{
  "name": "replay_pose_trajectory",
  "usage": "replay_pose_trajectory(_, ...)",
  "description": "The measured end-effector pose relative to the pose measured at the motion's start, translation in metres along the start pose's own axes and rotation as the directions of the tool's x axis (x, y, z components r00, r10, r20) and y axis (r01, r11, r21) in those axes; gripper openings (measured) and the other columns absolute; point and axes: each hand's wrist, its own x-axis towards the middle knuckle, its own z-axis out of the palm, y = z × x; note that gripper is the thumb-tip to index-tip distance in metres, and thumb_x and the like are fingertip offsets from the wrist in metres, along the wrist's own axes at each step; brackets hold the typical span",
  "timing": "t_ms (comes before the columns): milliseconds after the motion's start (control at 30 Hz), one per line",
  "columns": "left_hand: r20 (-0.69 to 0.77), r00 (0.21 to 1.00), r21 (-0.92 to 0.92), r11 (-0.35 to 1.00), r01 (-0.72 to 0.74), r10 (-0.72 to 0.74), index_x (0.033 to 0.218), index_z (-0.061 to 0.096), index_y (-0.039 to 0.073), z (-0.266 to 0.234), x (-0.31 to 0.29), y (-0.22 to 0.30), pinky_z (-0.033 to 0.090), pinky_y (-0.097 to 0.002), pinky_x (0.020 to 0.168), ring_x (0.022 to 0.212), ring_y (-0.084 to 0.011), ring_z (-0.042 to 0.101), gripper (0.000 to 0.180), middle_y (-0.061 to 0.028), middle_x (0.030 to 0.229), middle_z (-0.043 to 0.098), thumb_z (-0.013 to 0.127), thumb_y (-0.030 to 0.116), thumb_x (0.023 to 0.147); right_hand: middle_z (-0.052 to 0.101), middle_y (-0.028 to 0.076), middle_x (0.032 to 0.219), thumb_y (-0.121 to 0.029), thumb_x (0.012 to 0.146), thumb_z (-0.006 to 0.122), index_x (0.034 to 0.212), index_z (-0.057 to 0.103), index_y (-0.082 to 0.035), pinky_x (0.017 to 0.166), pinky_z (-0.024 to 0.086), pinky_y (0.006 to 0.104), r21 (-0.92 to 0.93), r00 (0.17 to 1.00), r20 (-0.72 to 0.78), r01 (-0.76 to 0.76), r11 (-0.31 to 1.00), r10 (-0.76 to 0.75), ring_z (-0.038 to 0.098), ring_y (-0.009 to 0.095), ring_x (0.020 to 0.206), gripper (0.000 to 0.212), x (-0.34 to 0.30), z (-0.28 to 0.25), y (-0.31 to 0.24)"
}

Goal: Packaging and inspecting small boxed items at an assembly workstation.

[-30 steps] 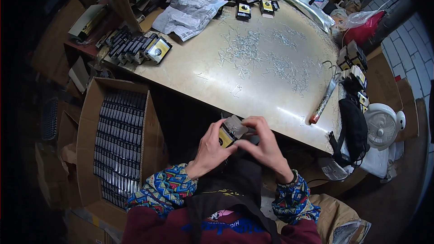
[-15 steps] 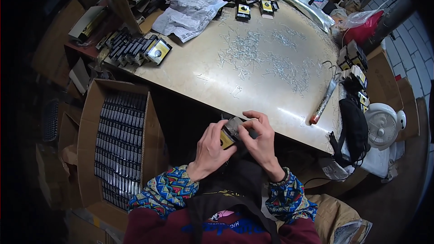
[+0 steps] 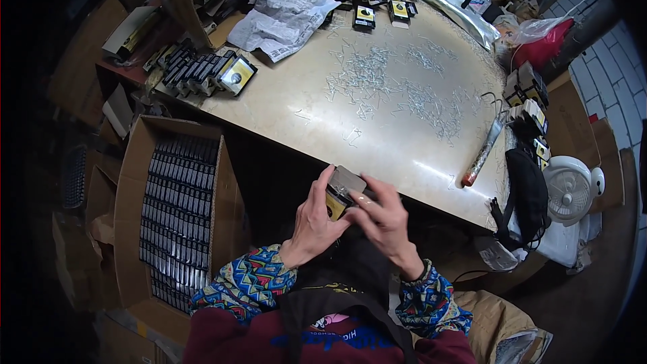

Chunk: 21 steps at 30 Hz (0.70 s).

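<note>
A small black and yellow carton [image 3: 337, 203] with its grey flap raised is held in front of my body, just off the near edge of the table. My left hand [image 3: 314, 217] is closed around its left side, fingers behind and thumb in front. Close against the carton's right side and opening is my right hand [image 3: 385, 221], its fingers bent and partly smeared by motion. Whether anything is between those fingertips cannot be made out. Thin metal wire hooks [image 3: 367, 77] lie scattered across the tabletop [image 3: 269, 111] beyond my hands.
On the left, a large open cardboard box [image 3: 128, 209] holds rows of packed cartons. Stacked cartons [image 3: 202, 71] and crumpled paper [image 3: 283, 17] lie at the table's back left. A hand tool [image 3: 482, 152], a black bag [image 3: 526, 185] and a white fan [image 3: 569, 189] are on the right.
My right hand has shifted slightly down at the carton, its fingers now blurred. The carton has tipped a little, showing more of the grey flap; my left hand still grips it.
</note>
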Motion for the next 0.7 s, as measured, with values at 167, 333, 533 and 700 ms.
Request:
replay_pose_trajectory(167, 0.026, 0.995, 0.071, 0.993, -0.093, 0.092, 0.143, 0.028, 0.006, 0.001, -0.003, -0.006, 0.054, -0.0434, 0.082, 0.102, -0.0415, 0.061, 0.085, -0.0222, 0.121, 0.054, 0.079, 0.023, 0.077, 0.057, 0.022, 0.128, -0.01, 0.079, 0.074, 0.109, 0.07, -0.005, 0.086, 0.052, 0.0383, 0.012, 0.999, 0.045, -0.028, 1.0, 0.028, 0.06, 0.037, 0.106, 0.031, -0.003, 0.005, 0.002)
replay_pose_trajectory(333, 0.004, 0.99, 0.06, 0.988, -0.142, 0.142, 0.142, 0.03, 0.006, 0.002, -0.003, -0.001, 0.054, -0.0428, 0.082, 0.103, -0.0397, 0.062, 0.083, -0.0212, 0.121, 0.055, 0.078, 0.019, 0.076, 0.056, 0.022, 0.129, -0.005, 0.077, 0.074, 0.112, 0.069, -0.006, 0.086, 0.051, 0.0359, 0.202, 0.988, -0.106, -0.089, 0.975, 0.112, 0.06, 0.035, 0.108, 0.035, -0.012, 0.01, 0.004)
replay_pose_trajectory(533, 0.021, 0.996, 0.055, 0.994, -0.09, 0.089, 0.137, 0.034, 0.005, 0.005, -0.005, -0.007, 0.054, -0.0427, 0.082, 0.102, -0.0394, 0.062, 0.079, -0.0198, 0.122, 0.055, 0.078, 0.016, 0.073, 0.063, 0.021, 0.117, -0.004, 0.078, 0.074, 0.108, 0.068, -0.002, 0.084, 0.053, 0.0344, 0.016, 1.0, -0.005, -0.028, 0.999, 0.028, 0.065, 0.033, 0.099, 0.03, -0.008, 0.009, -0.004)
replay_pose_trajectory(700, 0.036, 0.999, 0.159, 0.987, -0.028, 0.022, 0.126, 0.039, 0.004, 0.006, -0.006, -0.004, 0.054, -0.0425, 0.075, 0.093, -0.0402, 0.064, 0.066, -0.0209, 0.108, 0.06, 0.077, 0.012, 0.073, 0.068, 0.018, 0.113, -0.003, 0.087, 0.068, 0.114, 0.066, 0.003, 0.081, 0.054, 0.0278, 0.396, 0.922, 0.003, -0.356, 0.847, 0.386, 0.067, 0.019, 0.096, 0.027, -0.017, 0.022, -0.011)
